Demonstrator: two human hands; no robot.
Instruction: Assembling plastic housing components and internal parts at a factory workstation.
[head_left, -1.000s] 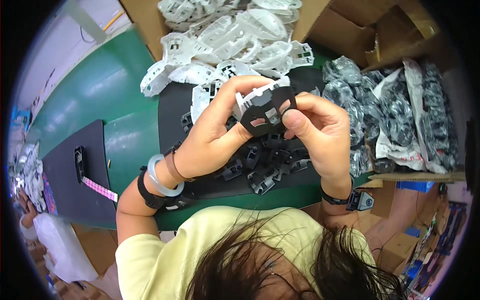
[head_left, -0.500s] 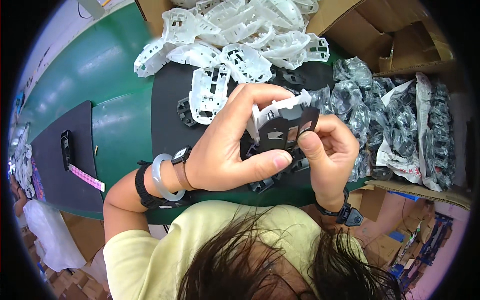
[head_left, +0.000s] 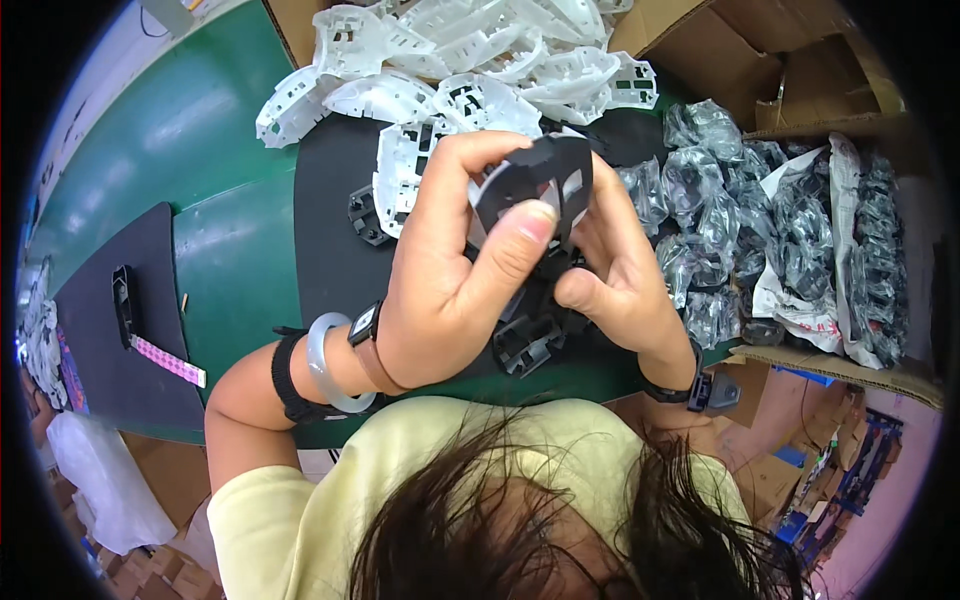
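Note:
Above the black mat, a black plastic shell [head_left: 535, 178] with cut-outs, fitted with a white plastic piece along its lower left side, is held up between both hands. My left hand [head_left: 430, 290] grips it from the left, thumb pressed flat on the black face and fingers behind. On the other side, my right hand [head_left: 630, 290] curls its fingers against the right edge, partly hidden behind the shell, while its thumb stands off the part. Below the hands lie small black plastic parts [head_left: 527, 345]. A white shell [head_left: 393, 170] with square openings rests beside my left hand.
White plastic shells [head_left: 470, 50] are heaped at the back. To the right stands a cardboard box [head_left: 800, 362] holding bagged dark parts [head_left: 700, 200]. A black part [head_left: 366, 215] lies left of my hands. Farther left, a second mat [head_left: 120, 300] carries a black piece with a pink strip [head_left: 168, 360].
The shell has been raised and turned, so its black face now shows more fully. My right thumb has come off its lower edge, and the right fingers have shifted up behind it.

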